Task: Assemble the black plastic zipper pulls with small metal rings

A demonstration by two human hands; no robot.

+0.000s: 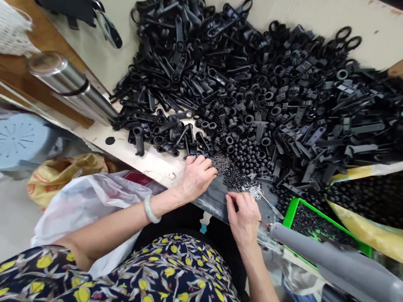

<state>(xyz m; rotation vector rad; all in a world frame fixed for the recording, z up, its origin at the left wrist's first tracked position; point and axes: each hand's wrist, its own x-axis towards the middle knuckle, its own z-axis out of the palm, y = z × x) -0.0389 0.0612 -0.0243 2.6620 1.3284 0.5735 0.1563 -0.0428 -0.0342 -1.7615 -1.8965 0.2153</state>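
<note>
My left hand, with a pale bangle on its wrist, is at the bench's front edge with its fingers curled down. What those fingers hold, if anything, is hidden. It lies beside a pile of small dark parts. A little to the right, my right hand has thumb and forefinger pinched together; anything between them is too small to make out. Silver pins lie just beyond its fingers, with black balls farther back. Close to the right hand is the tip of a grey powered screwdriver.
A large heap of black plastic parts covers the bench. At left stand a steel cylinder and a blue stool. A green-rimmed tray of small black pieces and a yellow-edged bag are at right.
</note>
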